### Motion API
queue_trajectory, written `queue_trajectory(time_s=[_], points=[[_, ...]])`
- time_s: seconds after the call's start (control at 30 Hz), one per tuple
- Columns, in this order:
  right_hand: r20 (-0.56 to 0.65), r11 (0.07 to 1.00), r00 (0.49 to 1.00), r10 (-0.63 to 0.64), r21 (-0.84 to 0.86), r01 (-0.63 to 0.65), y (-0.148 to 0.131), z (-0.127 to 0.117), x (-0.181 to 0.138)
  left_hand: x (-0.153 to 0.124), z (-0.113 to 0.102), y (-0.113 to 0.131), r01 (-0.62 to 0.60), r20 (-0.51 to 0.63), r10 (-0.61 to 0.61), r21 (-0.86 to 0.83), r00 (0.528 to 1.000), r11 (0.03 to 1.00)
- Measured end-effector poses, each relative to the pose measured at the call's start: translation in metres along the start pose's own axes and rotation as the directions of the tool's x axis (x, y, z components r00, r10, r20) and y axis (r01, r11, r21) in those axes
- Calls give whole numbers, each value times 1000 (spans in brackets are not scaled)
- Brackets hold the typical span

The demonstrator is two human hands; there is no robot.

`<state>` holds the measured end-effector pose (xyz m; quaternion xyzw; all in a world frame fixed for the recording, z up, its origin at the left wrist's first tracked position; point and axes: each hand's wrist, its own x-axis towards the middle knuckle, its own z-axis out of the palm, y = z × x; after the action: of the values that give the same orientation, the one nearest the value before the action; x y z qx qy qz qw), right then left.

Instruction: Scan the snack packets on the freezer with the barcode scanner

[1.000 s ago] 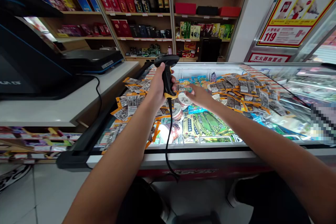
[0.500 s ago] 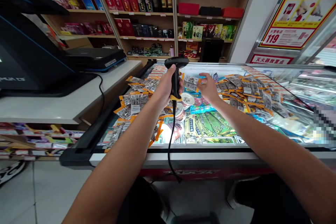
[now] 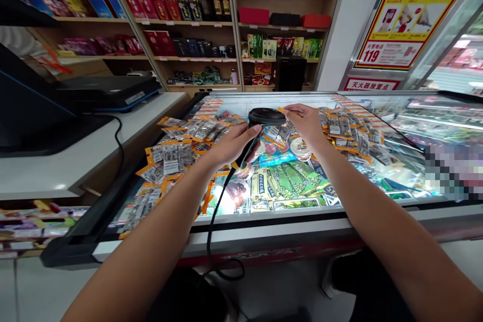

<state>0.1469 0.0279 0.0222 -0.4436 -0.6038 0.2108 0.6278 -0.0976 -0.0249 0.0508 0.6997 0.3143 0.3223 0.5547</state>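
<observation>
My left hand (image 3: 237, 145) is wrapped round the handle of a black barcode scanner (image 3: 267, 115) with yellow trim. Its head tilts over the glass top of a chest freezer, and a black cable (image 3: 212, 226) hangs from the handle's end. Just right of the scanner head, my right hand (image 3: 307, 123) is closed in a pinch on the orange edge of a small clear packet; the scanner hides part of it. Piles of similar orange-edged packets lie left (image 3: 171, 158) and right (image 3: 339, 128) on the glass.
Under the freezer's glass, green bags (image 3: 290, 178) and round tubs (image 3: 301, 148) show. A white counter (image 3: 41, 176) with a dark scale-like machine (image 3: 109, 91) stands at left. Stocked shelves (image 3: 181, 22) line the back wall. A red and yellow poster (image 3: 409, 20) hangs at right.
The scanner has tilted, its head tipping down and right toward my right hand. The view has shifted. The scanner and my right fingertips are now close together.
</observation>
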Motion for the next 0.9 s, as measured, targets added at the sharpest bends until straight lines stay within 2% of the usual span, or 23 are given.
queue_trajectory(time_s=[0.23, 0.3, 0.37, 0.47, 0.53, 0.6, 0.7, 0.8, 0.9], points=[[20, 998, 998, -59, -31, 59, 3, -6, 2, 4, 0, -3, -40, -19, 39, -19, 999, 999], [56, 994, 997, -48, -97, 54, 8, -9, 3, 5, 1, -2, -76, -55, 73, -42, 996, 996], [112, 971, 993, -35, -233, 60, 12, -11, 2, 6, 3, 0, -110, -123, 100, -72, 987, 991], [114, 830, 990, -81, -542, 130, 12, -9, -5, 8, 3, 5, -147, -239, 111, -139, 965, 979], [117, 717, 986, -121, -676, 168, 7, -1, -14, 9, 0, 9, -173, -324, 106, -185, 940, 967], [204, 680, 976, -79, -705, 202, -1, 12, -27, 10, -5, 12, -188, -403, 90, -212, 911, 959], [369, 652, 927, 68, -720, 239, -9, 37, -52, 11, -13, 13, -199, -478, 68, -229, 876, 953], [420, 583, 898, 129, -765, 274, -12, 53, -68, 12, -18, 10, -201, -505, 57, -236, 861, 951], [432, 526, 889, 151, -797, 298, -12, 50, -66, 13, -19, 7, -202, -506, 54, -244, 861, 949]])
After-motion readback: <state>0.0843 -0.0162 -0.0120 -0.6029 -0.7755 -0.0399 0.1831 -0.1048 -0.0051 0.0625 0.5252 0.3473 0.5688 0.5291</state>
